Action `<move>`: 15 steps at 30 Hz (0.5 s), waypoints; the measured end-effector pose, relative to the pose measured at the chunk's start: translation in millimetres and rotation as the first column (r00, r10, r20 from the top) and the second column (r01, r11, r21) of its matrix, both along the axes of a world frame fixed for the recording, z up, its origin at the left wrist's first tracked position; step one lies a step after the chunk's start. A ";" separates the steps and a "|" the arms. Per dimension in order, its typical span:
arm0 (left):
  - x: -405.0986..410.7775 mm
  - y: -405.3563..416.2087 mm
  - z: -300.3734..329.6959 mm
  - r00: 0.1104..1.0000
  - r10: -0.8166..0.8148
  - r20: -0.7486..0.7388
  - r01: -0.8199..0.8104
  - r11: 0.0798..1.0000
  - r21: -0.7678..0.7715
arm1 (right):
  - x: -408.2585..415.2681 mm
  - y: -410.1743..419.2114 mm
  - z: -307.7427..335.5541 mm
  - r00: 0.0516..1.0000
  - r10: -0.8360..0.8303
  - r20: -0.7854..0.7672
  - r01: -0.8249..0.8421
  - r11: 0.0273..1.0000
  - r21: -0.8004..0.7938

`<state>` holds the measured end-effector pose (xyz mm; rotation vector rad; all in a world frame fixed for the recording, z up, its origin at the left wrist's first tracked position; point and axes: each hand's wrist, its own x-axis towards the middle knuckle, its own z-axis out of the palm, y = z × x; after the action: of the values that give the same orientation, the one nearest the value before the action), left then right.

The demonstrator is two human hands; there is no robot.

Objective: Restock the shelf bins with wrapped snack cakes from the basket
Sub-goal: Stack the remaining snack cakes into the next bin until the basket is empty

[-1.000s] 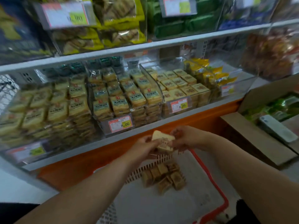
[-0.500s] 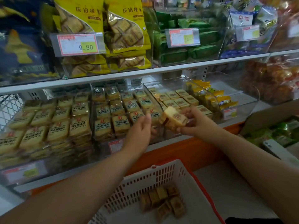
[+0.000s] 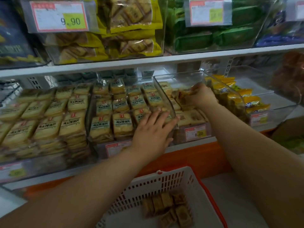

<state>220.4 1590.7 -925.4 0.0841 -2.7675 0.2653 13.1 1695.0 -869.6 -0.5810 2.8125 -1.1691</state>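
My right hand (image 3: 201, 96) reaches deep into a clear shelf bin (image 3: 194, 76) and pinches a wrapped snack cake (image 3: 185, 92) over the rows of cakes lying there. My left hand (image 3: 153, 127) lies flat with spread fingers on the bin's front left corner and the packs beside it. Below, a white basket (image 3: 164, 180) with an orange rim holds several loose wrapped snack cakes (image 3: 169, 209).
Left of the bin, clear bins hold rows of yellow green-labelled packs (image 3: 105, 112). Yellow packets (image 3: 238, 99) fill the bin to the right. The upper shelf (image 3: 148, 61) overhangs with yellow and green bags. A price tag (image 3: 196, 133) fronts the bin.
Both hands rose from the basket to the shelf. My right hand carried the cake into the back of the bin; my left hand let go and settled flat on the bin's front.
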 end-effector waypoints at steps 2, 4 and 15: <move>1.4 0.3 -0.5 1.000 -0.006 -0.018 0.006 1.000 -0.006 | -14.6 -2.8 1.0 0.998 0.033 0.057 -0.031 0.999 -0.027; 1.5 1.0 -0.1 1.000 -0.001 -0.016 0.001 1.000 0.002 | -24.3 -6.7 -2.5 0.997 0.033 0.067 -0.031 0.999 -0.031; 2.3 0.4 2.5 1.000 -0.013 0.017 0.012 1.000 0.026 | -36.4 -38.6 -18.2 0.980 0.194 0.046 -0.193 0.981 -0.023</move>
<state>222.7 1591.2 -922.9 0.0716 -2.7880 0.2282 -23.3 1656.3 -887.8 -0.7966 2.6366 -1.1565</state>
